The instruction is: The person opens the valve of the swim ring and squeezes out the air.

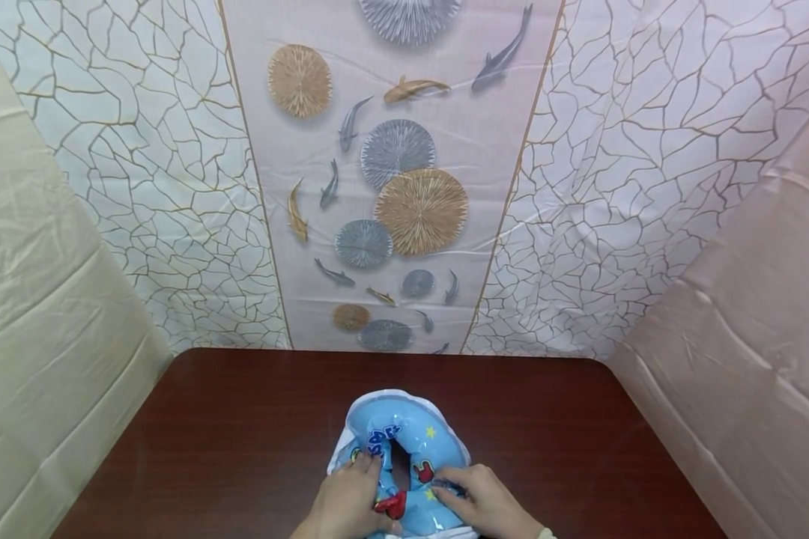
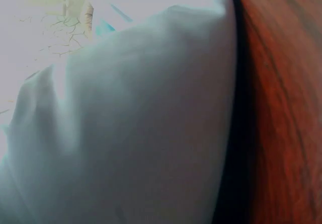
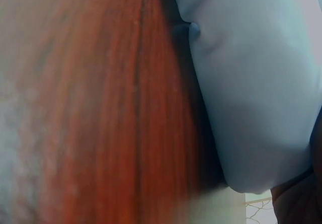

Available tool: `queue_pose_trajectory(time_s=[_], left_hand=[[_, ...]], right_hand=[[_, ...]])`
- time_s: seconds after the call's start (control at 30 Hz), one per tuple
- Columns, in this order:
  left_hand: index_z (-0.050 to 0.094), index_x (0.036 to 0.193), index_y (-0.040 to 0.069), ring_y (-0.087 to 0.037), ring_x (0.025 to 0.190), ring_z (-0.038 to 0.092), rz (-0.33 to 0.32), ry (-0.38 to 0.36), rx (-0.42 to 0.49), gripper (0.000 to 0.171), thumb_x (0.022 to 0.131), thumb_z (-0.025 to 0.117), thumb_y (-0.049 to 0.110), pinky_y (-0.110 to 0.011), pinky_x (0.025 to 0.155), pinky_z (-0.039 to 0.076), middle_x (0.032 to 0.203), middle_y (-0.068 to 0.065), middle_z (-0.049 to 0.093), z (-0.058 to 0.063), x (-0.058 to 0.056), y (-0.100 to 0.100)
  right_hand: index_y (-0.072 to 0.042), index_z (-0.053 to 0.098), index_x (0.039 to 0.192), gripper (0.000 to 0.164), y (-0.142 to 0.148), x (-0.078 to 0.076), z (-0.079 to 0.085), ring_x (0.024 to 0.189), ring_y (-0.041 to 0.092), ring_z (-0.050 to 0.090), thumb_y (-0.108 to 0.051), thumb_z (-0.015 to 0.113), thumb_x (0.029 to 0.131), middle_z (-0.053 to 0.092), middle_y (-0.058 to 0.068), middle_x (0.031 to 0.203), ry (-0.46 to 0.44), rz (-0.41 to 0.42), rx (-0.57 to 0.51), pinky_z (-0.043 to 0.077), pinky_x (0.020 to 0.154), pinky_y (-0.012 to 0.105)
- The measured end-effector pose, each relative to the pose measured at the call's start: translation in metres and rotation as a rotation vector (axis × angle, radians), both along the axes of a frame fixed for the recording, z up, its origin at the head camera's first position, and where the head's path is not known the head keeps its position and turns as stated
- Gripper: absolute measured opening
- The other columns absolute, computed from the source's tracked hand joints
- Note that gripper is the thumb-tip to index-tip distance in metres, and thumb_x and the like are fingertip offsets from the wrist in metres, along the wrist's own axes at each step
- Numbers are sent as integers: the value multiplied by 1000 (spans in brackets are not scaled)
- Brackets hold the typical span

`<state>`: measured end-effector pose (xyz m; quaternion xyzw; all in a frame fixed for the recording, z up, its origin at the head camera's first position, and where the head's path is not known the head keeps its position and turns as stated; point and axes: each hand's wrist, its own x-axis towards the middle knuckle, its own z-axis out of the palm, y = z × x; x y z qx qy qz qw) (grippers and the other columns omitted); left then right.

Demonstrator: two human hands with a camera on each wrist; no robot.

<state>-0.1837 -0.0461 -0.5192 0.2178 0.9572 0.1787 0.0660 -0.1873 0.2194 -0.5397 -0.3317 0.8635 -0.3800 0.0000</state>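
Observation:
A light-blue inflatable swim ring with a white outer side, star and cartoon prints lies at the table's near edge. Its hole is a narrow slot, and a red piece shows beside the left thumb. My left hand rests on the ring's left side, fingers stretched forward toward the slot. On the right side, my right hand pinches the ring between thumb and forefinger, around a small dark-bluish spot. Close up, the ring's pale side fills much of the left wrist view; its rounded side also appears in the right wrist view.
The dark red-brown wooden table spreads beyond the ring and to both sides. A patterned cloth with fish and round shapes hangs behind it. Plain beige cloths flank the table left and right.

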Motion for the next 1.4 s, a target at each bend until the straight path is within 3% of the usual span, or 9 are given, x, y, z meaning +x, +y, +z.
queue_pose_trajectory(time_s=[0.37, 0.63, 0.87, 1.17, 1.4], left_hand=[[53, 141, -3, -42, 124, 56, -9, 12, -19, 104, 68, 82, 66, -58, 93, 50, 143, -23, 53, 0, 0, 1], [55, 139, -4, -40, 124, 56, -25, 43, -46, 101, 70, 81, 66, -56, 94, 51, 140, -22, 56, -5, -2, 1], [57, 136, -4, -39, 121, 58, -40, 100, -51, 99, 69, 83, 64, -54, 92, 52, 136, -22, 59, -10, -1, 0], [59, 132, -5, -38, 117, 60, -43, 164, -72, 97, 67, 84, 63, -52, 90, 53, 132, -23, 61, -8, 1, 0], [60, 133, -4, -38, 121, 59, -33, 133, -100, 96, 69, 83, 63, -50, 94, 52, 133, -23, 60, -9, -1, 3]], right_hand=[[-25, 70, 103, 9, -2, 1, 1, 70, -6, 58, -28, 61, 102, 70, -14, 89, 35, 4, 0, 50, 61, 18], [-22, 71, 105, 13, -1, 1, 3, 70, -5, 59, -30, 60, 102, 69, -15, 88, -43, 22, 8, 52, 64, 19], [-23, 71, 104, 11, 0, 0, 0, 69, -6, 59, -28, 61, 102, 70, -15, 89, -31, 18, 6, 51, 63, 19], [-24, 70, 105, 15, -1, 2, 2, 71, -3, 61, -35, 60, 102, 70, -16, 91, -111, -2, 24, 52, 64, 21], [-23, 70, 103, 11, 0, 2, 2, 67, -5, 58, -29, 61, 102, 69, -15, 88, -61, 12, 13, 50, 62, 19]])
